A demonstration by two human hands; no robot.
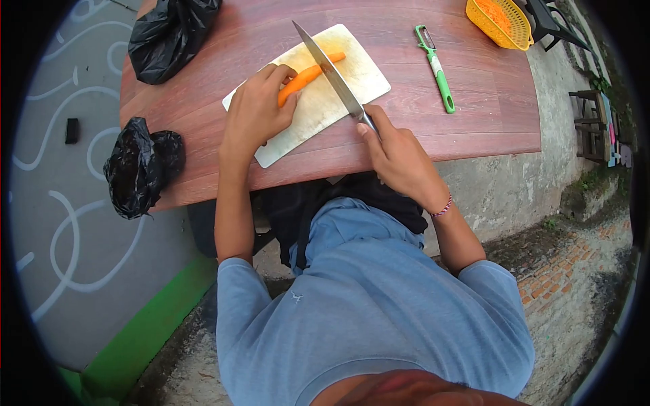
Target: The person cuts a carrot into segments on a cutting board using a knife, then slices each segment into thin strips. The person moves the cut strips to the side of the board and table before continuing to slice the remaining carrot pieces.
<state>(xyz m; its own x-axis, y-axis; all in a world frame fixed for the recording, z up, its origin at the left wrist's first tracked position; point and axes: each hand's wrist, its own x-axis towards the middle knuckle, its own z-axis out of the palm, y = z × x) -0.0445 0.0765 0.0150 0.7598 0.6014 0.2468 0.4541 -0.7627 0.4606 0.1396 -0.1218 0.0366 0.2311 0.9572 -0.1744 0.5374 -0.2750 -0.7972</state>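
An orange carrot (302, 79) lies slantwise on a white cutting board (308, 123) with yellowish stains. The fingers of my left hand (261, 108) are curled round the carrot's lower left end. My right hand (399, 155) grips the handle of a long knife (333, 73). The blade points up and to the left and crosses over the carrot near its far end. Whether the edge touches the carrot cannot be told. A green and white peeler (437, 71) lies on the table, right of the board.
The reddish wooden table (484, 115) has a curved edge. A yellow basket (521, 34) with orange shreds stands at the upper right. Black plastic bags (169, 40) lie at the upper left and the left edge. A black chair is beyond the basket.
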